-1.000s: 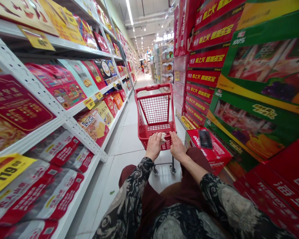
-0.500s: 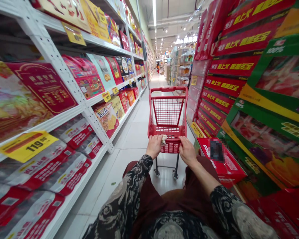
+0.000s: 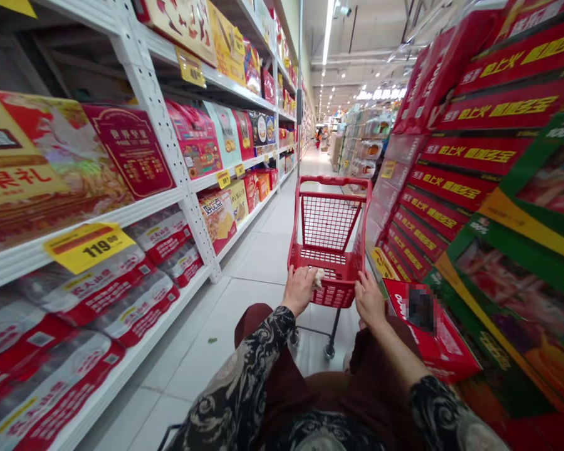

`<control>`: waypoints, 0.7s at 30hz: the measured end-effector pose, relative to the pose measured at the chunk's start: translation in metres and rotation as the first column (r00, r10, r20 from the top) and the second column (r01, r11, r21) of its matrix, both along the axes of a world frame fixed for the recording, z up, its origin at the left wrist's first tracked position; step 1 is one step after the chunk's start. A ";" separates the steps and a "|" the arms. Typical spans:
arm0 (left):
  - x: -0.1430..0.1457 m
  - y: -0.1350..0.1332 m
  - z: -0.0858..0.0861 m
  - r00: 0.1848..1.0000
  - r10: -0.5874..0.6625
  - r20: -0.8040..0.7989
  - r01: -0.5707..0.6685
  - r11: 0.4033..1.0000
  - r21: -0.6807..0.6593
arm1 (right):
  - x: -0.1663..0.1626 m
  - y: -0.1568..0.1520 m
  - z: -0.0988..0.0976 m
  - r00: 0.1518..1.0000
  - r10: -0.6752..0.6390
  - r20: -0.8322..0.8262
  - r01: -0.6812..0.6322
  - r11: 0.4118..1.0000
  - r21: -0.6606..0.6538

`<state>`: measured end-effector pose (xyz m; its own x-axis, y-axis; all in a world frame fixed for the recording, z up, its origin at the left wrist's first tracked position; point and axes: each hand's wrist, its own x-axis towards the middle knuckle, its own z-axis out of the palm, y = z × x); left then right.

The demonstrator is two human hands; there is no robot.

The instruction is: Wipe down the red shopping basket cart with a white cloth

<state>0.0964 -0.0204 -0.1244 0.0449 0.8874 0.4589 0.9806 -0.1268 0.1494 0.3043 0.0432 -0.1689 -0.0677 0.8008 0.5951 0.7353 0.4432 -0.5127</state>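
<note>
A small red shopping cart [image 3: 329, 233] stands in the aisle just ahead of me, its basket empty. My left hand [image 3: 299, 290] is closed over the near rim of the cart, and a crumpled white tissue [image 3: 318, 277] is pinched under its fingers. My right hand [image 3: 369, 298] grips the right end of the same rim. Both arms wear dark patterned sleeves.
White shelves [image 3: 169, 194] of boxed goods run along the left with a yellow 119.00 price tag [image 3: 88, 246]. Stacked red and green cartons [image 3: 474, 188] wall the right. A red box [image 3: 427, 329] lies low by my right hand. The tiled aisle floor [image 3: 258, 250] stretches ahead.
The view has swung left and the cart now sits further right and lower in it. Both hands have stayed on its rim.
</note>
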 end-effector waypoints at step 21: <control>0.006 0.046 -0.013 0.959 -0.236 0.158 0.230 0.972 0.058 | -0.012 0.026 0.013 0.920 0.039 0.390 -0.086 0.991 0.104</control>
<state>0.1025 0.0256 -0.1376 0.1701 0.8425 0.5112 0.8860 -0.3578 0.2949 0.2922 0.0689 -0.1564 -0.3587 0.7137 0.6016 0.8344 0.5341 -0.1361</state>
